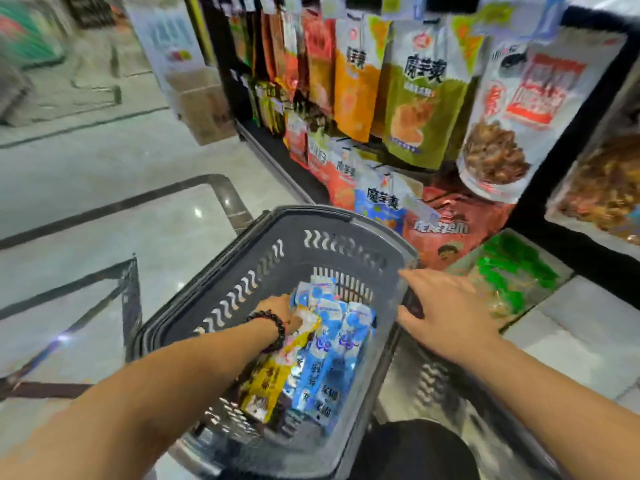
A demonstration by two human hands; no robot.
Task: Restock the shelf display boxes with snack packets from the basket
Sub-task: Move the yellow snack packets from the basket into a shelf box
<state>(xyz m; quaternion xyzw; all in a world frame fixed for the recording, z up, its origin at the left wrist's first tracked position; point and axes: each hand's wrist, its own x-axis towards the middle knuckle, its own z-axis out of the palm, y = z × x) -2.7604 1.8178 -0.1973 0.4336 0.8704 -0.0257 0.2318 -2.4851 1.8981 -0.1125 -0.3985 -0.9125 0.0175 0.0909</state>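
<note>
Shop floor: grey basket (343, 233); left hand (282, 311) grips blue-white packets (332, 344); right hand (446, 313) flat on rim.

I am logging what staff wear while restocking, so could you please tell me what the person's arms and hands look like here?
Both forearms are bare, with no sleeves in view and no gloves. The left hand has a bracelet of dark round beads around its wrist. The right hand wears no ring, watch or band that shows in this view.

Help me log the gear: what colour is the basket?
Dark grey basket, clearest in the head view.
</note>
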